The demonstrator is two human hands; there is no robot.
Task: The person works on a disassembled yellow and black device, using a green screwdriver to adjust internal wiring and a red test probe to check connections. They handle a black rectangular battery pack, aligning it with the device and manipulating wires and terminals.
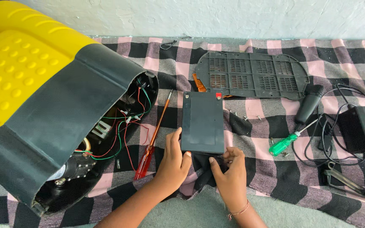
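From the head camera, looking down, the person is kneeling over a checked cloth (275,169) and handling a flat black battery (202,122) lying between the two hands. The left hand (173,162) is cupping the battery's near left corner, thumb pressing its lower edge and fingers running up the side, so it is closed on the battery. The right hand (230,169) is curling at the near right corner, fingertips pinching something small and dark just below the edge; what exactly is being pinched is too hidden to tell.

Left of the grip a red screwdriver (153,139) is lying on the cloth, and beyond it the opened yellow-and-black housing (43,105) is showing its loose wires (123,126) and a small motor (74,166). Beyond the battery a black vented cover plate (252,76) is resting. Right of the grip are a green screwdriver (290,141), a few loose screws (241,116) and a black charger (360,128) with its cable.

The step seems to be positioning the battery; the next move would likely call for a firm two-handed hold and care around the loose wires.
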